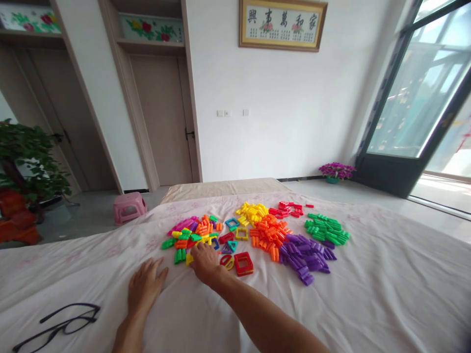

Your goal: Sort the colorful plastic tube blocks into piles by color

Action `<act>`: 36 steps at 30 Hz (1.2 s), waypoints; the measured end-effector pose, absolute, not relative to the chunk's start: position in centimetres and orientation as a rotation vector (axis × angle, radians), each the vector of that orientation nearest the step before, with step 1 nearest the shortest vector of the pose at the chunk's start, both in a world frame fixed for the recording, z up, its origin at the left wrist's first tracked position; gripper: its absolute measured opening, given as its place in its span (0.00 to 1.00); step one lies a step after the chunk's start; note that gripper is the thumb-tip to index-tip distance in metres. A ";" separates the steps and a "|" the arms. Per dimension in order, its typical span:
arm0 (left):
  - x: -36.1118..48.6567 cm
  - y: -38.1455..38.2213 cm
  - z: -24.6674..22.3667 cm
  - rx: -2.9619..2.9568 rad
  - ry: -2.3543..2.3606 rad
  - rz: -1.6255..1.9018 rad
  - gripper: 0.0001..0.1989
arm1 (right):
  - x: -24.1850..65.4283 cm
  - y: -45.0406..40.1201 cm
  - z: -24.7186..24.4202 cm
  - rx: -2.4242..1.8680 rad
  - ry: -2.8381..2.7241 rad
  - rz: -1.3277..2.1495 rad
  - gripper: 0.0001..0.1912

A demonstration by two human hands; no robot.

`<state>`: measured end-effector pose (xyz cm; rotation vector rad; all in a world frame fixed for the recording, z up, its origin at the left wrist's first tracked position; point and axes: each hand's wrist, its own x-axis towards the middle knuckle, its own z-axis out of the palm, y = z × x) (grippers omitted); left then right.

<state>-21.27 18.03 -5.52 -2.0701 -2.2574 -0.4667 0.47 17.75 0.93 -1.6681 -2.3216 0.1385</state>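
My left hand [145,282] lies on the pale bedsheet with its fingers stretched and thumb apart, holding nothing. Reaching across to the near edge of a mixed heap, my right hand [205,260] has its fingers bent down among the plastic pieces. Whatever is under its fingertips is hidden; a yellow piece [189,259] shows right beside them. Around this hand are green tubes [180,256], orange tubes [204,226], a red and yellow ring pair [227,262], a red square frame [243,264], a yellow square frame [242,234] and a teal triangle [232,245].
Sorted piles of yellow [253,213], orange [270,234], purple [307,255], green [326,229] and red tubes [287,209] lie to the right. Black-framed glasses [69,323] rest at the left front. A pink stool [129,208] stands on the floor beyond.
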 end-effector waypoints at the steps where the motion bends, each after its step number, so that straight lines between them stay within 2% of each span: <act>1: -21.4 18.2 -5.7 -2.073 -2.249 -0.490 0.28 | 0.8 17.8 0.9 -1.660 -2.331 0.152 0.19; 8: -21.7 19.1 -6.3 -2.084 -2.195 -0.546 0.26 | 2.7 18.2 0.4 -1.467 -2.459 0.120 0.07; 10: -21.6 19.2 -6.3 -2.075 -2.185 -0.561 0.26 | 2.6 18.3 -0.1 -1.445 -2.430 0.151 0.08; 15: -21.3 18.9 -5.9 -2.066 -2.185 -0.594 0.25 | 1.5 18.7 -0.6 -1.582 -2.310 0.230 0.26; 25: -21.1 18.8 -5.3 -2.084 -2.207 -0.572 0.25 | 1.4 18.0 -0.2 -1.559 -2.257 0.260 0.14; 32: -20.9 18.8 -5.1 -2.084 -2.223 -0.571 0.25 | 1.7 17.3 0.1 -1.475 -2.261 0.238 0.22; 36: -21.0 18.9 -5.3 -2.097 -2.222 -0.583 0.25 | 1.7 17.4 0.7 -1.445 -2.268 0.280 0.13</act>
